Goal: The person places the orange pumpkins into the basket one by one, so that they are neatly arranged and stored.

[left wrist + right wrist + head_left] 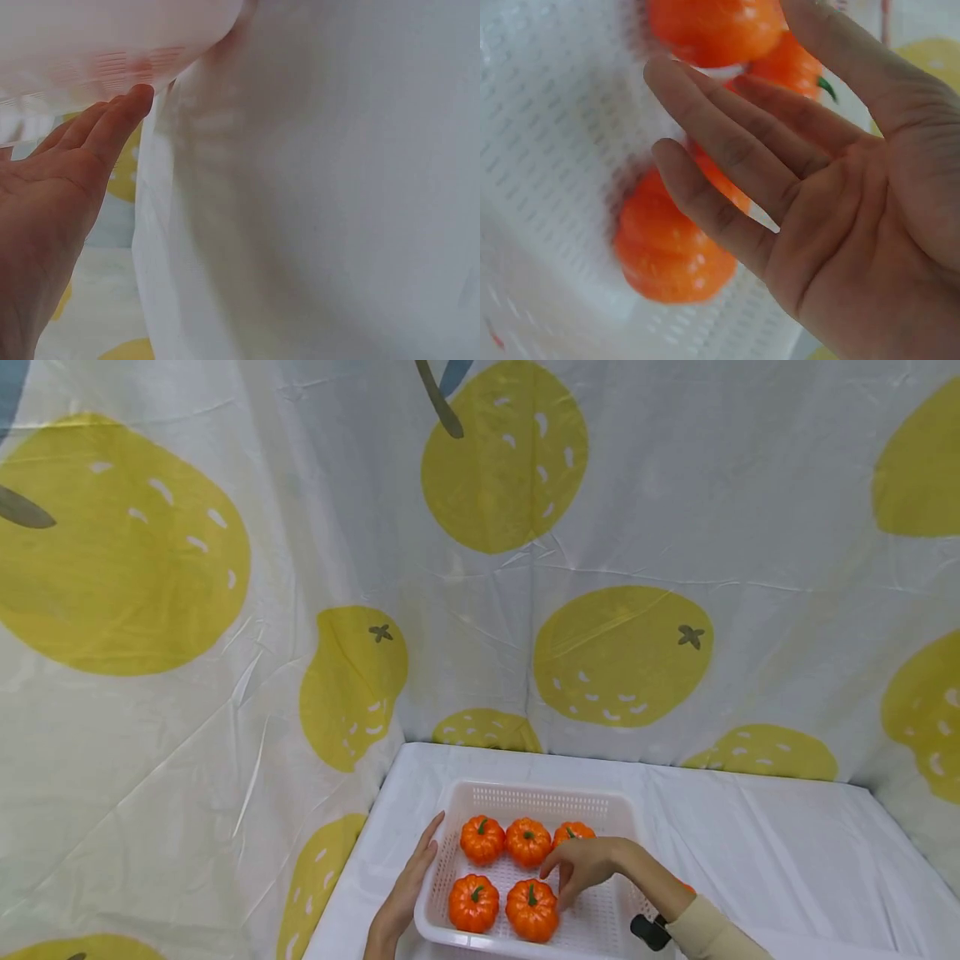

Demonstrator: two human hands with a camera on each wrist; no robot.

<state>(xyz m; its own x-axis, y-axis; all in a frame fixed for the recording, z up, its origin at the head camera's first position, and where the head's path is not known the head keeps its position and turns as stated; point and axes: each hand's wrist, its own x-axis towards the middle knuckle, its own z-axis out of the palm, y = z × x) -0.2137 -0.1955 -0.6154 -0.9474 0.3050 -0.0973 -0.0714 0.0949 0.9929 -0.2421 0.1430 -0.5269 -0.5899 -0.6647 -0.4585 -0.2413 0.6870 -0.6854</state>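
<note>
A white perforated plastic basket [627, 810] holds several small orange pumpkins with green stems. Three of them, including the back middle pumpkin [528, 842], form a back row; two, including the front pumpkin [532, 911], sit nearer me. My left hand [408, 887] lies along the basket's left wall, fingers straight; the left wrist view shows its fingertips [139, 96] against the outside. Inside the basket, my right hand [588, 865] reaches down between the back right pumpkin [574, 832] and the front one. Its fingers look spread and loosely bent in the right wrist view, holding nothing.
The basket stands on a table with a white cloth [757, 835]. A curtain with yellow fruit prints [480, 652] hangs behind and to the left. A black device [650, 932] sits at my right wrist. Beyond the right forearm, a bit of something orange [688, 887] shows, mostly hidden.
</note>
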